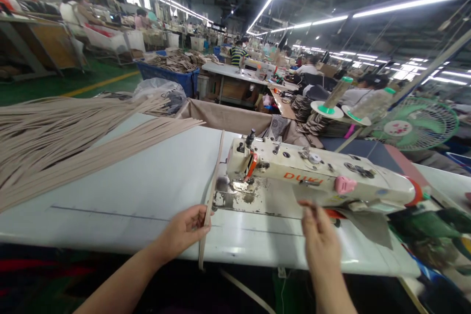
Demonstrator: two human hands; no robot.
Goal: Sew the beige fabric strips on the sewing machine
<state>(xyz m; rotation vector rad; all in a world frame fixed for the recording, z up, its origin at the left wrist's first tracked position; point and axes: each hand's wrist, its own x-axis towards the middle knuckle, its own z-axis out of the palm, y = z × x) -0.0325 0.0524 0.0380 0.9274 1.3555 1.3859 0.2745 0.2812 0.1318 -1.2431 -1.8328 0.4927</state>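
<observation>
A long narrow beige strip (213, 184) runs across the pale sewing table (154, 171), just left of the needle area, and hangs over its front edge. The fingers of my left hand (186, 228) are closed on this strip near the front edge. My right hand (321, 235) is blurred, raised in front of the arm of the white sewing machine (294, 169); its fingers are drawn together, and whether something small is between them cannot be made out. Many similar beige strips (73, 142) lie in a bundle at the table's left.
Behind the table is a beige cloth-lined bin (231, 115), with a blue crate (176, 78) of cut pieces beyond. A green fan (415, 125) and thread cones (334, 98) stand at the right. Other people sit at machines farther back.
</observation>
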